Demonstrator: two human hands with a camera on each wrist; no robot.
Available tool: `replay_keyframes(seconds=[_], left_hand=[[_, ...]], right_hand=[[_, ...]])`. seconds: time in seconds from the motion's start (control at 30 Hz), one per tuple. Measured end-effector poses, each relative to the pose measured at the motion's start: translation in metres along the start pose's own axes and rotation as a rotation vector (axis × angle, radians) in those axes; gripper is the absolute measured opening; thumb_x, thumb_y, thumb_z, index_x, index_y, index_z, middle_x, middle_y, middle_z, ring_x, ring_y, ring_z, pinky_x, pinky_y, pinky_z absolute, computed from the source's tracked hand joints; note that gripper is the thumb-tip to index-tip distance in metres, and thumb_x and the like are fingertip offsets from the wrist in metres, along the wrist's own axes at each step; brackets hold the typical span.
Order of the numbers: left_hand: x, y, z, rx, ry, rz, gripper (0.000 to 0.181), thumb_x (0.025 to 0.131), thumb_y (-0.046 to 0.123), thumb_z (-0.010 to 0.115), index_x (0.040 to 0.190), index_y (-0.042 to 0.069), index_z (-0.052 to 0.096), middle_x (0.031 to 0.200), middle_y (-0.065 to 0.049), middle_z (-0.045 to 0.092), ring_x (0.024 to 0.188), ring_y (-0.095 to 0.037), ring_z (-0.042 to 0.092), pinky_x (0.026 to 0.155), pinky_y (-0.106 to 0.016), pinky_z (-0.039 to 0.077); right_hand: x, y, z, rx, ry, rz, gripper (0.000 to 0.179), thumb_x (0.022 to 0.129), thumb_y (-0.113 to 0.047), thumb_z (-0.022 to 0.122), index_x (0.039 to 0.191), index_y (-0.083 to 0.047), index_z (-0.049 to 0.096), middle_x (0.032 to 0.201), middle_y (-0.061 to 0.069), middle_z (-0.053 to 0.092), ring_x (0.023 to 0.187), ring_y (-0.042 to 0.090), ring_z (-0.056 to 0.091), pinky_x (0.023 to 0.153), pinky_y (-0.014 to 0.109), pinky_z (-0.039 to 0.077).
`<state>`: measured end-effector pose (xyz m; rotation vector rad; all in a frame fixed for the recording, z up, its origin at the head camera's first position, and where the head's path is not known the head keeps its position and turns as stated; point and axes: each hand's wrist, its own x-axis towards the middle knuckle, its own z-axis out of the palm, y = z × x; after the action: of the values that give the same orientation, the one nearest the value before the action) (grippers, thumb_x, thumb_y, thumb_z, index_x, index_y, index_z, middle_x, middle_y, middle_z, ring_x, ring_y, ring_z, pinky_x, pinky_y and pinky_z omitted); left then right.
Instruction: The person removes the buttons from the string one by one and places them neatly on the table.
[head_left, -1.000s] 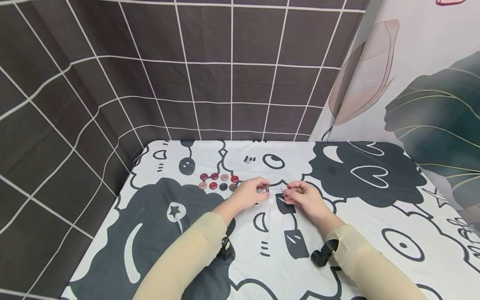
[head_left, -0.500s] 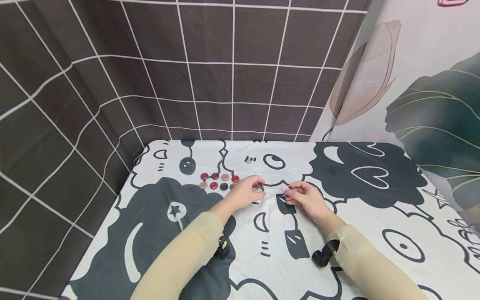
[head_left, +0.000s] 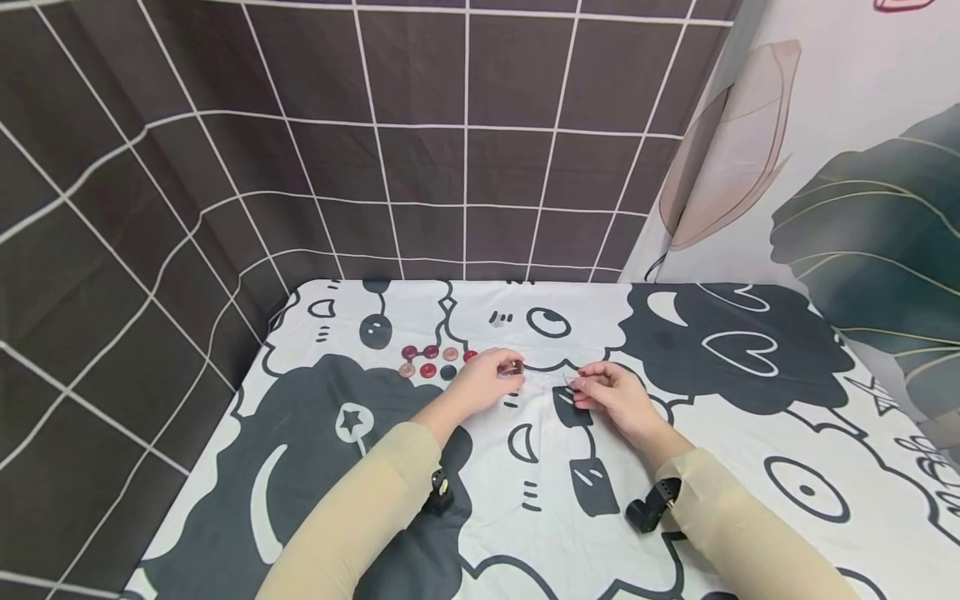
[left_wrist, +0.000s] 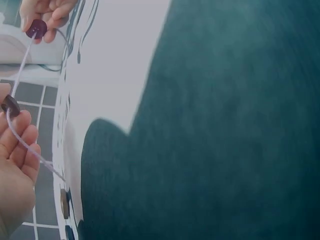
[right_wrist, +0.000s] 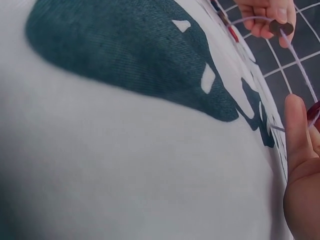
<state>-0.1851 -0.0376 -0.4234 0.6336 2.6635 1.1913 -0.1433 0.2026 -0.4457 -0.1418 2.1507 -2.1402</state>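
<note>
My left hand pinches a dark brown button between thumb and fingers. A pale lavender cord passes through that button and runs taut to a dark red button. That one is pinched by my right hand, a short gap to the right. From the brown button, more cord hangs down in a loose curve toward the cloth. In the right wrist view the dark red button is cut off by the frame edge.
Two rows of loose round buttons, among them a red button and a dark grey button, lie on the patterned cloth left of my left hand. Dark grid-patterned fabric rises behind the table.
My left hand has drawn left with the brown button, widening the gap between the hands, and now covers part of the loose buttons. My right hand has stayed almost still.
</note>
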Motion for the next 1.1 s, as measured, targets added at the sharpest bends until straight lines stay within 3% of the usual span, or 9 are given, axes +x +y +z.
replay_keyframes(seconds=[0.27, 0.6, 0.77, 1.1], left_hand=[[-0.005, -0.004, -0.006, -0.017, 0.025, -0.038, 0.037, 0.085, 0.026, 0.066, 0.119, 0.015, 0.058, 0.1, 0.001, 0.06, 0.096, -0.016, 0.057, 0.086, -0.034, 0.044], [-0.005, -0.014, -0.01, -0.02, 0.035, -0.021, 0.028, 0.083, 0.025, 0.066, 0.108, 0.014, 0.06, 0.094, 0.002, 0.058, 0.089, -0.015, 0.056, 0.081, -0.032, 0.045], [-0.006, -0.018, -0.015, -0.035, 0.039, -0.043, 0.024, 0.083, 0.023, 0.065, 0.106, 0.015, 0.06, 0.094, 0.002, 0.057, 0.087, -0.014, 0.054, 0.078, -0.031, 0.045], [-0.011, -0.021, -0.022, -0.018, 0.089, -0.06, 0.038, 0.082, 0.023, 0.066, 0.117, 0.015, 0.056, 0.091, 0.004, 0.058, 0.09, -0.019, 0.049, 0.076, -0.034, 0.043]], right_hand=[[0.001, 0.002, -0.002, 0.001, 0.016, 0.008, 0.035, 0.087, 0.0, 0.058, 0.111, 0.02, 0.042, 0.085, 0.009, 0.062, 0.072, 0.014, 0.065, 0.068, 0.029, 0.055], [0.001, 0.002, -0.003, -0.017, 0.023, 0.021, 0.034, 0.088, 0.0, 0.057, 0.111, 0.019, 0.042, 0.089, 0.015, 0.063, 0.074, 0.014, 0.065, 0.07, 0.03, 0.054], [0.001, 0.0, -0.003, -0.009, 0.021, 0.017, 0.036, 0.088, -0.001, 0.058, 0.112, 0.02, 0.041, 0.088, 0.014, 0.062, 0.074, 0.014, 0.065, 0.07, 0.03, 0.054], [0.001, 0.0, -0.001, -0.022, 0.031, 0.019, 0.035, 0.088, -0.001, 0.059, 0.111, 0.019, 0.043, 0.087, 0.015, 0.062, 0.073, 0.014, 0.065, 0.07, 0.031, 0.054]])
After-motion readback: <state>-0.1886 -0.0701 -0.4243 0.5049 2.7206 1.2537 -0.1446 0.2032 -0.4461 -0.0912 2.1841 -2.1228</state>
